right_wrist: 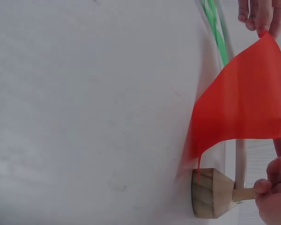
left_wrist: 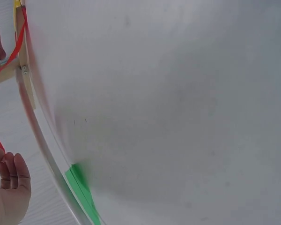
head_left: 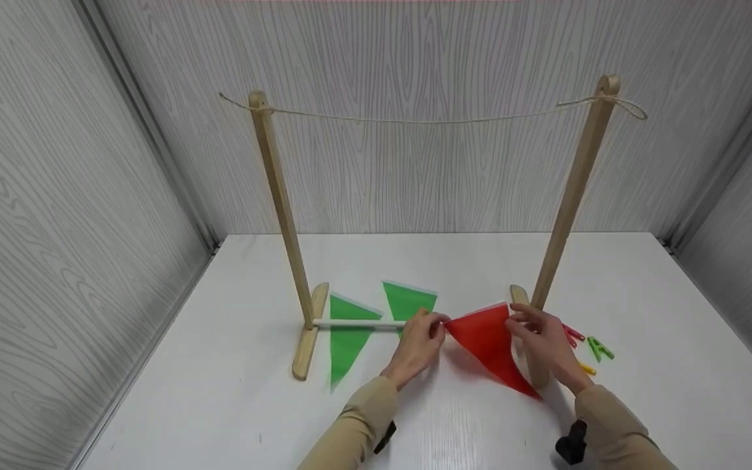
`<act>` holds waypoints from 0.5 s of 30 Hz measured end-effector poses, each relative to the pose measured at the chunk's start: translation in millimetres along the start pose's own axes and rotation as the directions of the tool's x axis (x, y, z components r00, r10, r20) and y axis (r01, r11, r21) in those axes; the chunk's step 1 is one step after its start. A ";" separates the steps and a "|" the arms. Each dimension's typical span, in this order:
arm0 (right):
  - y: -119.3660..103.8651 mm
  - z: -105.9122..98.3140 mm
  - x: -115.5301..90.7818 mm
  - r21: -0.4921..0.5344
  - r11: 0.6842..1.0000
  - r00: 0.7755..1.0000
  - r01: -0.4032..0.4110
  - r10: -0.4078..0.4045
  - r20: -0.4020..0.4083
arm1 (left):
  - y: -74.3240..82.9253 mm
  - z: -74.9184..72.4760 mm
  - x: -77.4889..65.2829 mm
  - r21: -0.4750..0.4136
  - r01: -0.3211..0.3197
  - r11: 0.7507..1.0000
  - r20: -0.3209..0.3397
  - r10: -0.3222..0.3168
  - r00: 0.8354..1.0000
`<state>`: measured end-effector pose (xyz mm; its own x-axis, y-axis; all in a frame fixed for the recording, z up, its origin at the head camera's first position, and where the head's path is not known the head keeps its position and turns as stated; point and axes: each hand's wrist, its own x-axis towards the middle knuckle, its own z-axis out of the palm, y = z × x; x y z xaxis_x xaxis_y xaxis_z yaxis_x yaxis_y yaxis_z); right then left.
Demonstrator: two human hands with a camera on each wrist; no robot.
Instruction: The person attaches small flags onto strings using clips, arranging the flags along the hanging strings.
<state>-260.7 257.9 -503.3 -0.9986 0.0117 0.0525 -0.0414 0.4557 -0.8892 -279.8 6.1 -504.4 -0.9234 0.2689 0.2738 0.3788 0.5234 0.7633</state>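
Pale wood-grain panels (head_left: 415, 176) enclose a white worktop (head_left: 271, 418) on the back, left and right. Near its middle, two bare hands hold up a red triangular pennant (head_left: 487, 339). On the left hand (head_left: 418, 343), thumb and fingers pinch the pennant's left top corner. The right hand (head_left: 549, 343) is at the other top corner, its fingers apart, one of them behind the cloth in the right wrist view; whether they pinch it cannot be told. Between the hands the pennant's top edge slants slightly up to the right, and its point trails down to the right.

Both wrists have beige sleeves (head_left: 350, 424). Beyond the left hand, a second green pennant (head_left: 408, 297) is partly covered by that hand; further left is a first green pennant (head_left: 346, 343), with a white rod (head_left: 356, 323) crossing in front of both. Just right of the right hand lie a green clothespin (head_left: 600, 349) and, partly hidden, red (head_left: 574, 333) and yellow (head_left: 587, 368) ones.

Outermost, a left wooden post (head_left: 278, 202) and a right wooden post (head_left: 568, 209) rise from wooden feet, with a slightly sagging string (head_left: 415, 122) tied between their tops.
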 end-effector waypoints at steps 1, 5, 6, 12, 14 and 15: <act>-1.3 -0.4 0.1 0.012 1.000 1.000 -0.008 0.008 -0.001 | -0.1 0.2 0.0 -0.001 -0.007 1.000 -0.004 0.007 1.000; -6.9 -1.8 -0.2 0.061 0.998 1.000 -0.008 0.008 -0.003 | -0.3 0.1 -0.4 0.004 -0.063 0.998 -0.021 0.063 0.998; -8.2 -2.0 -0.4 0.071 0.997 1.000 -0.006 0.007 -0.004 | -0.5 0.1 -0.5 0.006 -0.082 0.997 -0.027 0.082 0.996; -13.5 -2.3 0.0 0.127 0.991 0.999 -0.030 0.033 -0.023 | -2.3 1.1 -0.8 0.005 -0.125 0.992 -0.044 0.125 0.991; -14.2 -2.4 0.5 0.155 0.987 0.999 -0.040 0.045 -0.029 | -1.6 1.0 -0.7 0.000 -0.123 0.992 -0.045 0.122 0.991; -14.4 -2.5 0.7 0.167 0.985 0.998 -0.043 0.049 -0.031 | -1.3 0.9 -0.7 -0.006 -0.124 0.992 -0.049 0.123 0.991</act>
<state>-260.8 253.5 -489.3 -0.9978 0.0617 0.0230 -0.0035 0.2993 -0.9541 -279.6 5.9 -506.1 -0.8716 0.2914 0.3941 0.4897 0.4809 0.7273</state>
